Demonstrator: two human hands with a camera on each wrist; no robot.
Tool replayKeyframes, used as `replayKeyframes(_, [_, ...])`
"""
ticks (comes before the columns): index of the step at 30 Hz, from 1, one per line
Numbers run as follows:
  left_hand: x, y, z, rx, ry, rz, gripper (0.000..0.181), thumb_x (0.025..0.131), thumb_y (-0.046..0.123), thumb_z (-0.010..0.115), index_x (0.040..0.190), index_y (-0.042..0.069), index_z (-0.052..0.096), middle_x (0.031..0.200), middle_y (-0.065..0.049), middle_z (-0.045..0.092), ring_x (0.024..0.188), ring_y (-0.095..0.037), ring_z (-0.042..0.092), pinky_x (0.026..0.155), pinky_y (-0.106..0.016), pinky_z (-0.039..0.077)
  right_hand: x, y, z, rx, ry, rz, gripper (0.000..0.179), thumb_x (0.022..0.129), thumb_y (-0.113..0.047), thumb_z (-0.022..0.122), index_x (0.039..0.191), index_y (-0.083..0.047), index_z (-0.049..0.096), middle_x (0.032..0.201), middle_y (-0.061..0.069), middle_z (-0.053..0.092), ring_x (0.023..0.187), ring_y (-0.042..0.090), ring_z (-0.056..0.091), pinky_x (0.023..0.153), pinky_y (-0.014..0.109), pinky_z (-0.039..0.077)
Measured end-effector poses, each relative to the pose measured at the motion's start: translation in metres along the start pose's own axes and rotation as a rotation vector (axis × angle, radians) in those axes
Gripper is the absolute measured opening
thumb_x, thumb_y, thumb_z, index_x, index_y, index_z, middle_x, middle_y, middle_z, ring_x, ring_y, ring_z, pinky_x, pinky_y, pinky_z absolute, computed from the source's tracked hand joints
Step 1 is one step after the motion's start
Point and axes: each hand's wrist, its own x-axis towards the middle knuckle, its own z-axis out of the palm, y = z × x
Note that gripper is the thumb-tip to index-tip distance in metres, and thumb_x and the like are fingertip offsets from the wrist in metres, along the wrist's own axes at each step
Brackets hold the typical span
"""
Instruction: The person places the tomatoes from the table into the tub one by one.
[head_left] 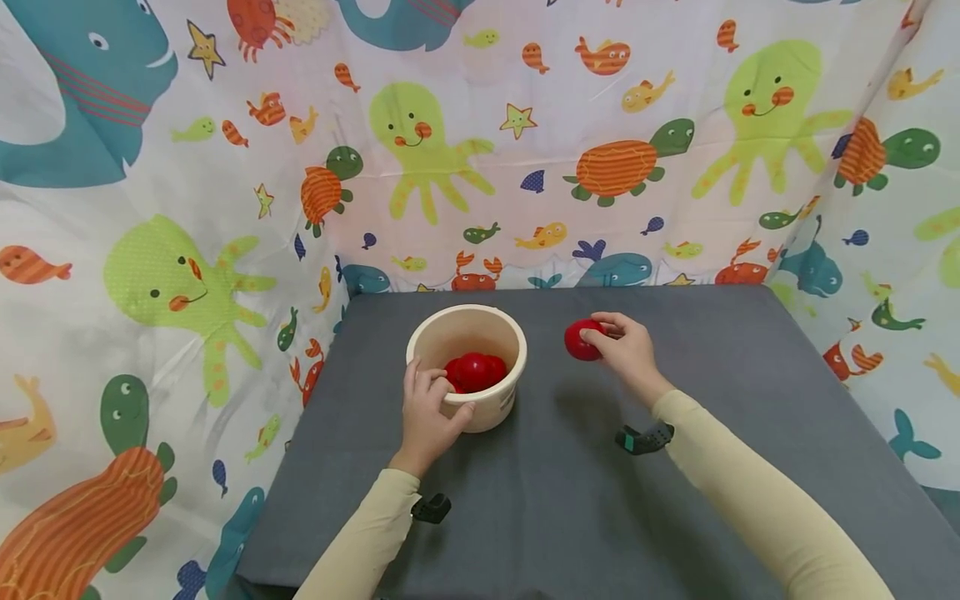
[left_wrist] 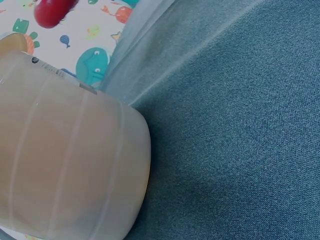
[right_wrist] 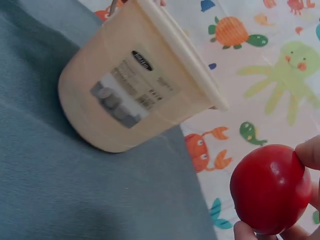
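A cream plastic bucket (head_left: 491, 412) stands upright on the table, with several glossy red round fruits (head_left: 476, 372) inside it. My left hand (head_left: 427, 417) grips its near left rim, fingers over the edge and thumb outside. In the left wrist view the bucket's side (left_wrist: 70, 150) fills the left, and that hand is out of sight. To the right of the bucket, my right hand (head_left: 628, 352) holds another red round fruit (head_left: 581, 340) above the table between thumb and fingers. The right wrist view shows this fruit (right_wrist: 270, 190) close up, apart from the bucket (right_wrist: 135, 85).
Grey cloth covers the table (head_left: 540, 517). A curtain (head_left: 480, 158) printed with sea animals hangs behind it and along both sides. Each wrist carries a dark band, the left band (head_left: 431, 508) and the right band (head_left: 643, 438).
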Motion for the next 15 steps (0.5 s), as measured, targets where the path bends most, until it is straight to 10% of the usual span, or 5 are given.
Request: replayKeyframes(15, [-0.001, -0.001, 0.002, 0.023, -0.001, 0.003, 0.029, 0.078, 0.038, 0.067, 0.082, 0.010, 0.060, 0.117, -0.018, 0.065, 0.135, -0.038, 0.044, 0.122, -0.063, 0.029, 0.008, -0.075, 0.013, -0.079, -0.030, -0.112, 0.053, 0.093, -0.029, 0.070, 0.142, -0.012, 0.056, 0.143, 0.018, 0.058, 0.129, 0.037, 0.055, 0.100, 0.052, 0.056])
